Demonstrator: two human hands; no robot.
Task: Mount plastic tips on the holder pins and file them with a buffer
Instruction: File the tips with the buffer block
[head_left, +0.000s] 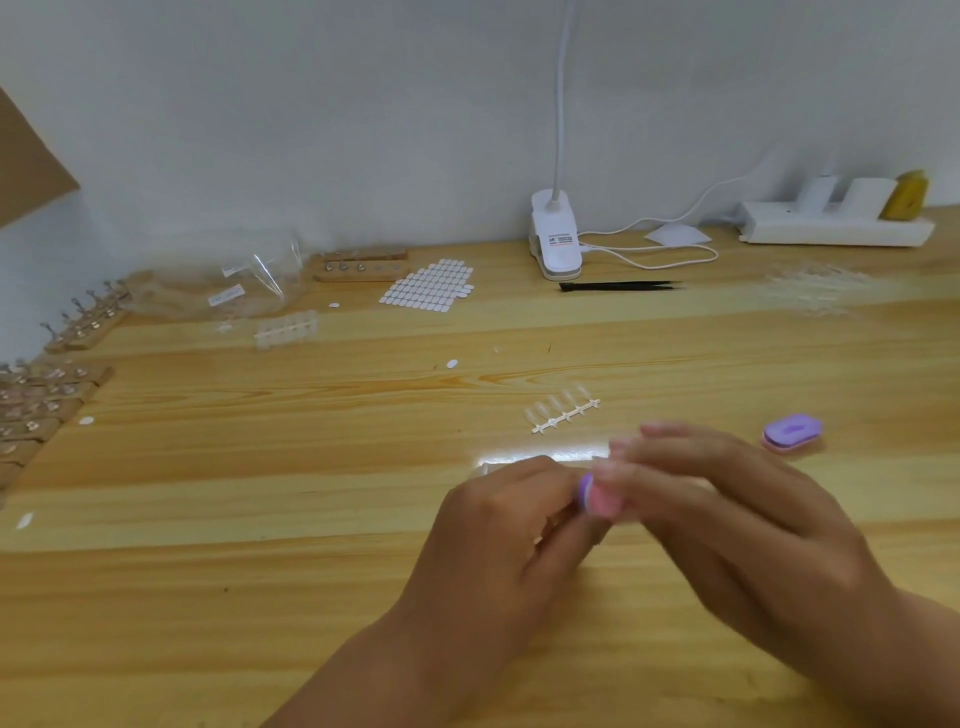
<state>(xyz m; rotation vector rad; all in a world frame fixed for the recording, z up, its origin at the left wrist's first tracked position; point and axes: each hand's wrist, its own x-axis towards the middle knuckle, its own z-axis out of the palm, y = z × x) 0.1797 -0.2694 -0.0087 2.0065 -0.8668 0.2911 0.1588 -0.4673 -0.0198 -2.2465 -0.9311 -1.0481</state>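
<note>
Bright, soft, even light; shadows are faint. A white glare patch lies on the worktop (540, 451) near its front edge. Left hand (498, 525), right hand (727, 499) and buffer (598, 498) smear with motion. The worktop's left edge bows.

White clip lamp (555, 236) at the back of the wooden counter (311, 519), black tweezers (618, 286) just in front, power strip (831, 226) further right.

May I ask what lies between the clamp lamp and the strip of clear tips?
Head view: black tweezers lie near the clamp lamp; otherwise bare table up to the strip of tips.
</note>
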